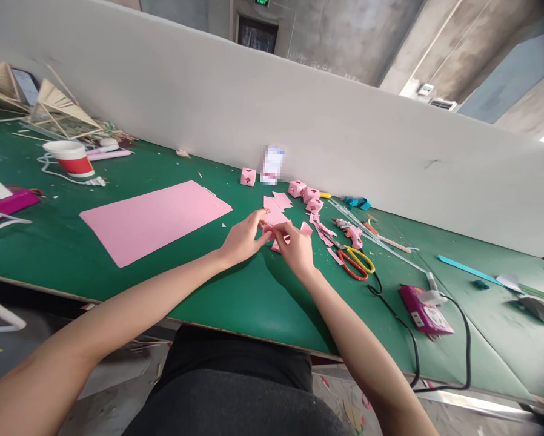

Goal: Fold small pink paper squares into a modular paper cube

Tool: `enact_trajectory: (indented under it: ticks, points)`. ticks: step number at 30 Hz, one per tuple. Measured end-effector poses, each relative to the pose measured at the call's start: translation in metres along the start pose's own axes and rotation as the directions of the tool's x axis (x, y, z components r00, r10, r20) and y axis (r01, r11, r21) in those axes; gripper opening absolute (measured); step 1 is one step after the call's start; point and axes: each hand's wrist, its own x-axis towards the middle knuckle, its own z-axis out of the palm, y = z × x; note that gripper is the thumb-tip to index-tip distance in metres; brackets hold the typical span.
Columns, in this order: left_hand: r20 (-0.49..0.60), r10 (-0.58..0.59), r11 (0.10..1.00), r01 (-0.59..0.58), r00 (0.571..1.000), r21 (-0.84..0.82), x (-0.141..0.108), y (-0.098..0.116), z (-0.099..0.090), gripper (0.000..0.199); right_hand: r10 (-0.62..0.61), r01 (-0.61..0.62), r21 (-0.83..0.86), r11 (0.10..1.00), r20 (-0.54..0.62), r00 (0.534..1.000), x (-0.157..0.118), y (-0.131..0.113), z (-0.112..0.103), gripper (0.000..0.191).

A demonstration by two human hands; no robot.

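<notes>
Head camera: on a green table (254, 309), right of a large pink sheet (156, 224), the left hand (243, 237) and right hand (295, 247) met, fingertips pinching a small pink paper piece (267, 229). Right of that sheet, loose pink pieces (281, 200) crowded the hands; farther right of it lay scissors (346, 249), a glue gun (354, 236) and a purple power strip (411, 300). Behind its left part stood a paper cup (76, 163).

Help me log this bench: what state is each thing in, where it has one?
Left hand: pinching pink paper
Right hand: pinching it too
Large pink sheet: flat
Pink paper cubes: assembled
Scissors: lying; opening unclear
Glue gun: lying down
Paper cup: upright
Right power strip: plug inserted
Exit sign: lit
</notes>
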Motion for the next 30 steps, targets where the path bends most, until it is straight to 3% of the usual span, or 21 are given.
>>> enact_trajectory:
  ticks: [5, 15, 20, 26, 30]
  points:
    - [-0.005, 0.019, 0.999, -0.019, 1.000, 0.030, 0.001, -0.002, -0.002, 0.044, -0.064, 0.068, -0.227, 0.972, 0.025, 0.998, -0.001, 0.003, 0.001, 0.012]
    - [-0.029, -0.004, 0.998, 0.002, 1.000, -0.056, 0.002, 0.004, -0.002, 0.045, -0.133, 0.121, -0.212, 0.970, -0.045, 0.990, 0.000, 0.002, 0.003, 0.013]
    - [-0.085, -0.038, 0.998, 0.033, 0.996, -0.057, 0.004, 0.010, -0.003, 0.045, -0.078, 0.066, -0.131, 0.989, -0.087, 0.993, 0.004, -0.001, -0.004, 0.015]
    - [-0.212, -0.077, 0.995, 0.060, 0.974, -0.083, 0.010, -0.005, -0.013, 0.039, 0.080, -0.096, -0.077, 0.992, -0.194, 0.978, 0.010, 0.018, -0.020, 0.010]
    - [-0.194, -0.075, 0.993, 0.055, 0.978, -0.105, 0.010, -0.011, -0.013, 0.038, 0.097, -0.099, 0.001, 0.995, -0.176, 0.980, 0.009, 0.018, -0.018, 0.009]
